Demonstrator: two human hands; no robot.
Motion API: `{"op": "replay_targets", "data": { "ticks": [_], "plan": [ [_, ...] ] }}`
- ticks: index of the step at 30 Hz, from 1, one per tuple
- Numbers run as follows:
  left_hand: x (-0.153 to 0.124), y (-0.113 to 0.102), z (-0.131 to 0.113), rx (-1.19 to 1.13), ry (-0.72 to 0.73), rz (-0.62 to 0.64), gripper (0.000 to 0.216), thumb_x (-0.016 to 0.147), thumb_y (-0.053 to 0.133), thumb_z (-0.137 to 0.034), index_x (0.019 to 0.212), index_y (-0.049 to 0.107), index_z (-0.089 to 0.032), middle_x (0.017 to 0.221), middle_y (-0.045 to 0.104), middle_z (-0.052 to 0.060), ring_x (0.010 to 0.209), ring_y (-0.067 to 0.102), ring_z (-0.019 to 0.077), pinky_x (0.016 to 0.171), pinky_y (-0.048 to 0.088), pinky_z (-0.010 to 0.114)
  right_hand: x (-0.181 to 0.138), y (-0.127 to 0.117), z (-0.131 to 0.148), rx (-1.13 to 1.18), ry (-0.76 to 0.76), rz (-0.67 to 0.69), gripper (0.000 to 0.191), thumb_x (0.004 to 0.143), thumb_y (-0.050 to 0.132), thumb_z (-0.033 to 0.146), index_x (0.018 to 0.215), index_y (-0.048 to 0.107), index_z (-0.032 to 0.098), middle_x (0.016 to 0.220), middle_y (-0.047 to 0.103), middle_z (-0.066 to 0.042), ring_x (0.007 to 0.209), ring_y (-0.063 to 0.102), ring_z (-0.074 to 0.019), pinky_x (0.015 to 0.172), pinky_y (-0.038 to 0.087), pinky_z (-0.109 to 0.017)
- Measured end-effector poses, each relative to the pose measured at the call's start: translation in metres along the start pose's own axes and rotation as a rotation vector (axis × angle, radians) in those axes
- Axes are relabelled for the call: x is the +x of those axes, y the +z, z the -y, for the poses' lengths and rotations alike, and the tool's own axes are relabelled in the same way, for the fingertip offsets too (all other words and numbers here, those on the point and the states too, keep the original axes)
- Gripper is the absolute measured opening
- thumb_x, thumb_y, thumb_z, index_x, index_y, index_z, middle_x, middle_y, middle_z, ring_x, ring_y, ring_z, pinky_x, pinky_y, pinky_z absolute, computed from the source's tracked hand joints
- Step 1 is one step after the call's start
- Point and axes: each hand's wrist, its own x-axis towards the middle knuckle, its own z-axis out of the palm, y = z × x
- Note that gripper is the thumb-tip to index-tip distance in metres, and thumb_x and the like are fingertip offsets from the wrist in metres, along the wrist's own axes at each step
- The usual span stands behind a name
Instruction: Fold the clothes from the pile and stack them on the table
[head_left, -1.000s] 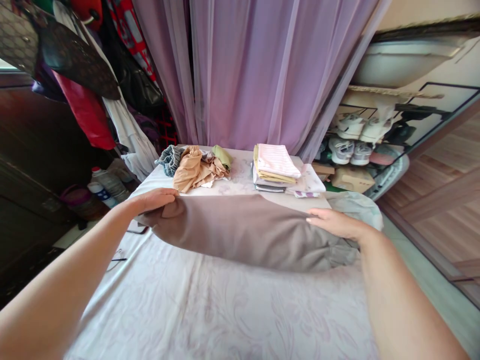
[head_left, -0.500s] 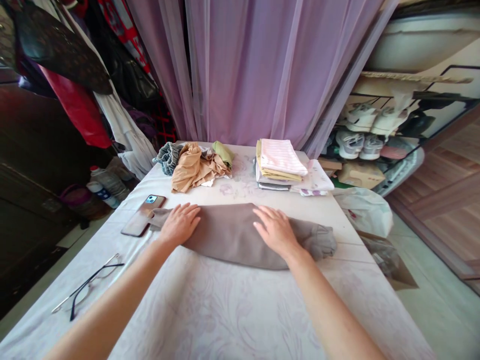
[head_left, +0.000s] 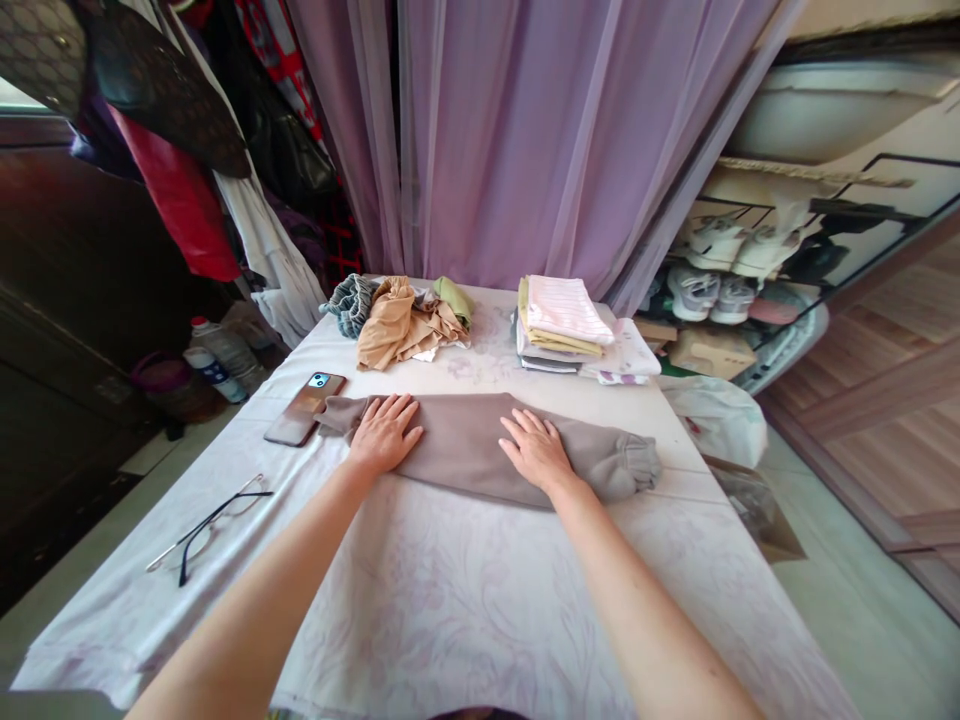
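Observation:
A pair of grey-brown pants, folded lengthwise, lies crosswise on the table, with a gathered cuff at its right end. Flat on the left part of the cloth rests my left hand, fingers stretched out. My right hand lies on the right part, its fingers spread and pressed lightly to the fabric. Neither hand grips anything. Just left of the pants is a phone, lying face down close to the narrow left end.
Eyeglasses lie at the table's left side. A loose heap of clothes sits at the back left, a folded stack at the back right. Behind hangs a purple curtain. Shoes stand on a rack to the right.
My hands still lie flat on the pants, slightly closer together over the cloth. The whole view has shifted a little, and the pants' right cuff looks flatter and more spread out.

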Motion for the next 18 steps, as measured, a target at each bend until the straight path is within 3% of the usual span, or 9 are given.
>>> {"op": "replay_targets", "data": {
  "ticks": [3, 6, 9, 11, 14, 16, 18],
  "plan": [
    [-0.005, -0.001, -0.001, -0.008, 0.008, -0.066, 0.037, 0.094, 0.046, -0.030, 0.126, 0.065, -0.024, 0.139, 0.059, 0.008, 0.135, 0.046, 0.0300, 0.115, 0.030, 0.054, -0.021, -0.004, 0.001, 0.040, -0.031, -0.067, 0.038, 0.095, 0.044, 0.034, 0.127, 0.063, 0.025, 0.141, 0.056, -0.010, 0.132, 0.047, -0.0273, 0.109, 0.032, -0.053],
    [-0.010, -0.004, -0.003, 0.019, 0.018, -0.117, 0.036, 0.094, 0.041, -0.023, 0.117, 0.069, -0.023, 0.131, 0.065, 0.008, 0.131, 0.051, 0.0288, 0.115, 0.031, 0.053, -0.049, -0.013, -0.021, 0.106, -0.010, -0.292, 0.035, 0.093, 0.043, 0.030, 0.116, 0.068, 0.023, 0.127, 0.066, -0.010, 0.121, 0.056, -0.0255, 0.105, 0.037, -0.048],
    [-0.017, -0.003, -0.011, 0.023, 0.020, -0.130, 0.037, 0.096, 0.038, -0.025, 0.117, 0.068, -0.022, 0.129, 0.066, 0.008, 0.129, 0.052, 0.0278, 0.115, 0.031, 0.051, -0.078, -0.024, -0.064, 0.142, 0.215, -0.597, 0.040, 0.091, 0.041, 0.031, 0.116, 0.067, 0.015, 0.119, 0.068, -0.016, 0.111, 0.060, -0.0270, 0.097, 0.043, -0.042],
    [-0.023, 0.001, -0.021, 0.001, 0.010, -0.122, 0.038, 0.097, 0.037, -0.030, 0.120, 0.067, -0.022, 0.131, 0.064, 0.008, 0.130, 0.051, 0.0279, 0.114, 0.031, 0.050, -0.095, -0.028, -0.094, 0.139, 0.481, -0.676, 0.047, 0.089, 0.041, 0.036, 0.118, 0.064, 0.008, 0.115, 0.068, -0.022, 0.107, 0.061, -0.0309, 0.092, 0.045, -0.043],
    [-0.030, 0.009, -0.038, -0.022, -0.008, -0.096, 0.040, 0.097, 0.040, -0.039, 0.126, 0.063, -0.024, 0.137, 0.060, 0.008, 0.133, 0.048, 0.0289, 0.114, 0.031, 0.051, -0.109, -0.031, -0.122, 0.217, 0.736, -0.454, 0.050, 0.089, 0.040, 0.050, 0.109, 0.069, 0.015, 0.098, 0.071, -0.019, 0.089, 0.065, -0.0312, 0.075, 0.047, -0.040],
    [-0.034, 0.013, -0.046, -0.018, -0.027, -0.081, 0.041, 0.096, 0.043, -0.042, 0.129, 0.061, -0.026, 0.140, 0.058, 0.008, 0.135, 0.045, 0.0294, 0.113, 0.030, 0.052, -0.108, -0.031, -0.127, 0.261, 0.756, -0.301, 0.050, 0.088, 0.039, 0.057, 0.097, 0.071, 0.021, 0.089, 0.071, -0.014, 0.080, 0.065, -0.0283, 0.068, 0.045, -0.036],
    [-0.036, 0.014, -0.051, -0.002, -0.053, -0.065, 0.043, 0.095, 0.043, -0.043, 0.131, 0.059, -0.027, 0.142, 0.056, 0.007, 0.136, 0.044, 0.0296, 0.114, 0.028, 0.053, -0.103, -0.030, -0.124, 0.244, 0.752, -0.272, 0.048, 0.086, 0.042, 0.060, 0.090, 0.071, 0.021, 0.088, 0.070, -0.012, 0.079, 0.063, -0.0264, 0.066, 0.043, -0.034]
  ]
}}
